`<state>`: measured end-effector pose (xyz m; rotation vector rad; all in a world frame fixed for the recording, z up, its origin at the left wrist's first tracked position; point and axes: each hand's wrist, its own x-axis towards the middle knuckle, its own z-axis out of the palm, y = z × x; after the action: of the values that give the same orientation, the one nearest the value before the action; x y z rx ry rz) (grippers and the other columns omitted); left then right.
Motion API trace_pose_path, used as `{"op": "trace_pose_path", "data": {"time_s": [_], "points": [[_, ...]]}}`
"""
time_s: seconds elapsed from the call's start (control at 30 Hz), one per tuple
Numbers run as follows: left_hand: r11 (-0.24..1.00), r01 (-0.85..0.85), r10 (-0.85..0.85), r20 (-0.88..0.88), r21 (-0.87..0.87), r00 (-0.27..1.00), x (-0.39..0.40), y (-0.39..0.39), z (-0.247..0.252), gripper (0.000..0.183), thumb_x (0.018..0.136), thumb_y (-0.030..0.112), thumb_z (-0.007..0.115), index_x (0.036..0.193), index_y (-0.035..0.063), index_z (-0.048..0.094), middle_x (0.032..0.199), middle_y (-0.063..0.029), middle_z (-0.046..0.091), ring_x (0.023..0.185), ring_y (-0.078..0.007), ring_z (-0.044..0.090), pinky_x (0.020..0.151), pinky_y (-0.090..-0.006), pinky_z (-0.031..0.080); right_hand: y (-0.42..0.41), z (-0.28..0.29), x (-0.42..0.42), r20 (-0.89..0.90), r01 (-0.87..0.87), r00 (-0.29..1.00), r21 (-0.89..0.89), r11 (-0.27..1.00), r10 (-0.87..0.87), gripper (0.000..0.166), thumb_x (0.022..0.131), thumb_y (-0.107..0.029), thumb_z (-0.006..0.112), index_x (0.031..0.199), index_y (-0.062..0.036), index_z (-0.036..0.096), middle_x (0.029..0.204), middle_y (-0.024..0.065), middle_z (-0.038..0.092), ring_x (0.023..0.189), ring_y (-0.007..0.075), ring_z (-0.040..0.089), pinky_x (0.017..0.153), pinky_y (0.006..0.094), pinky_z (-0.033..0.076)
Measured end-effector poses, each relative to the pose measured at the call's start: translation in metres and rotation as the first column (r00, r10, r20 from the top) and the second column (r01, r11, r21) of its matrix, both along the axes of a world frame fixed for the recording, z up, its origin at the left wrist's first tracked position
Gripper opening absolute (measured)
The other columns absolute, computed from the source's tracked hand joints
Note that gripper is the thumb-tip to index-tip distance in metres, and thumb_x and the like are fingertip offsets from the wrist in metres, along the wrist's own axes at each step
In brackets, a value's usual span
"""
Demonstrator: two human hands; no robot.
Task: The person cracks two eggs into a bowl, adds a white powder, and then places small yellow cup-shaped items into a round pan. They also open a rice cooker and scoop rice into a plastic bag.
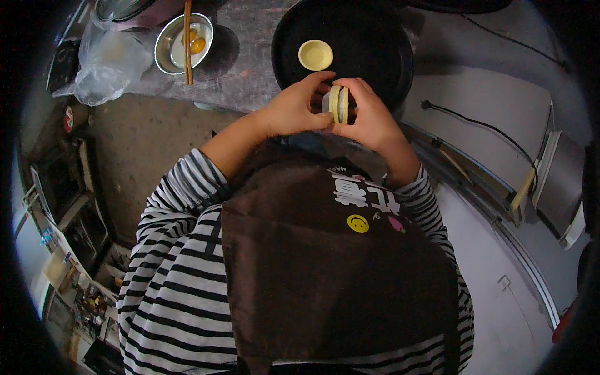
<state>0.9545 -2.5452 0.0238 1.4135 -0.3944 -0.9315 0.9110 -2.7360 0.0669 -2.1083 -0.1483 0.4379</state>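
Between my left hand and my right hand, small yellow tart shells are held on edge, with whitish, translucent-looking cups around or between them. Fingers of both hands grip the stack; how many pieces it has, I cannot tell. Both hands are over the near edge of a round black pan. In that pan, just beyond my fingers, a single yellow tart shell lies with its hollow side up.
A metal bowl of raw egg stands on the grey table, wooden chopsticks across it. A clear plastic bag lies at the table's left end, beside a pink pot. A black cable runs over a pale surface at right.
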Motion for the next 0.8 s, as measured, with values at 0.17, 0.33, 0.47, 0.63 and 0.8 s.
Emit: {"op": "trace_pose_path", "data": {"time_s": [0.17,0.33,0.47,0.63,0.8], "points": [[0.992,0.021,-0.024,0.025,0.122,0.999,-0.002,-0.008,0.007,0.068,0.075,0.006,0.062,0.137,0.0017,0.033,0.122,-0.0145,0.053,0.106,-0.0234,0.057,0.087,-0.0338,0.05,0.001,-0.002,0.002,0.05,-0.028,0.998,-0.049,0.998,0.031,0.073,0.06,-0.02,0.085,0.12,-0.0034,0.046,0.115,0.016,0.051,0.108,0.0327,0.053,0.091,0.0384,0.045],[0.984,-0.095,0.061,0.214,0.152,0.975,0.001,-0.004,0.001,0.067,0.075,0.011,0.063,0.135,-0.0006,0.036,0.115,-0.0149,0.058,0.102,-0.0233,0.059,0.087,-0.0331,0.049,-0.002,0.004,0.004,0.004,0.068,0.998,0.046,0.997,-0.068,0.073,0.063,-0.024,0.085,0.12,-0.0035,0.046,0.115,0.0168,0.051,0.11,0.0326,0.053,0.093,0.0378,0.044],[0.913,-0.165,0.101,0.185,0.373,0.978,0.004,-0.004,0.0,0.058,0.076,0.014,0.065,0.126,-0.0036,0.042,0.106,-0.0212,0.062,0.1,-0.0319,0.062,0.086,-0.0368,0.049,-0.022,-0.009,0.014,-0.018,0.127,0.991,-0.19,0.974,-0.133,0.074,0.064,-0.023,0.085,0.123,-0.0056,0.045,0.114,0.0154,0.054,0.103,0.0278,0.057,0.083,0.0368,0.051],[0.787,-0.211,-0.025,0.371,0.58,0.928,0.003,-0.013,-0.026,0.037,0.077,0.008,0.062,0.11,-0.0056,0.051,0.102,-0.0271,0.062,0.095,-0.0412,0.061,0.079,-0.0449,0.05,-0.017,-0.036,0.03,0.003,0.069,0.996,-0.625,0.777,-0.086,0.067,0.063,-0.025,0.084,0.113,-0.0023,0.046,0.115,0.0168,0.054,0.107,0.0359,0.055,0.084,0.0426,0.051],[0.698,-0.117,-0.317,0.451,0.706,0.834,0.017,-0.034,-0.029,0.014,0.079,0.008,0.059,0.091,0.0013,0.062,0.095,-0.0219,0.063,0.09,-0.0368,0.062,0.077,-0.0442,0.05,-0.008,-0.052,0.042,0.032,0.021,0.999,-0.705,0.708,0.003,0.07,0.062,-0.023,0.084,0.117,-0.004,0.046,0.117,0.0158,0.053,0.107,0.0356,0.055,0.086,0.041,0.05]]}}
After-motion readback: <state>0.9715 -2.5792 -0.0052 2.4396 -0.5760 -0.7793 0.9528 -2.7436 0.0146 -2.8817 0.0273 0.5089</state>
